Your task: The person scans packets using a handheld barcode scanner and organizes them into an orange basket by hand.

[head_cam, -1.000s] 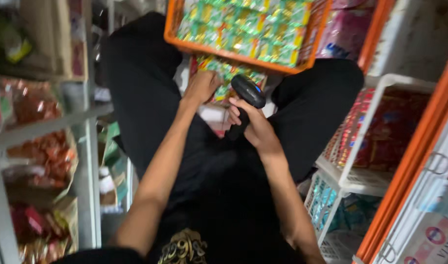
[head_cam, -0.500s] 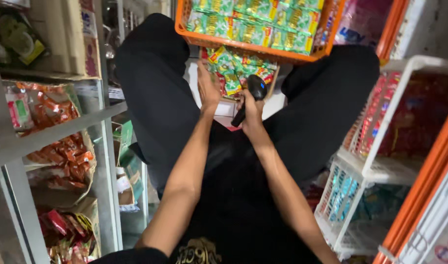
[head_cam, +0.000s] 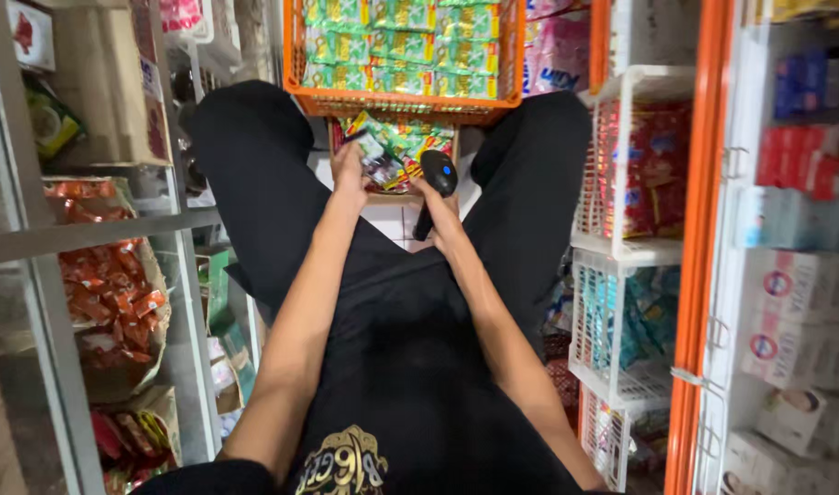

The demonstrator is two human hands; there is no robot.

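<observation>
Dim, warm indoor light, deep shadow between the legs, slight blur, wide-angle bending at edges.

Orange crate point(head_cam: 302, 55) (green packets), white wire rack point(head_cam: 621, 247)

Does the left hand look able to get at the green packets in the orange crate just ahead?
Probably yes: the left hand sits just below the orange crate, whose green packets lie uncovered, though it already holds a small packet.

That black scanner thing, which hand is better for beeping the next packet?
Probably the right. The right hand already grips the black scanner, its head aimed toward the small packet. The left hand is busy holding that packet over the cardboard box, below the orange crate.
</observation>
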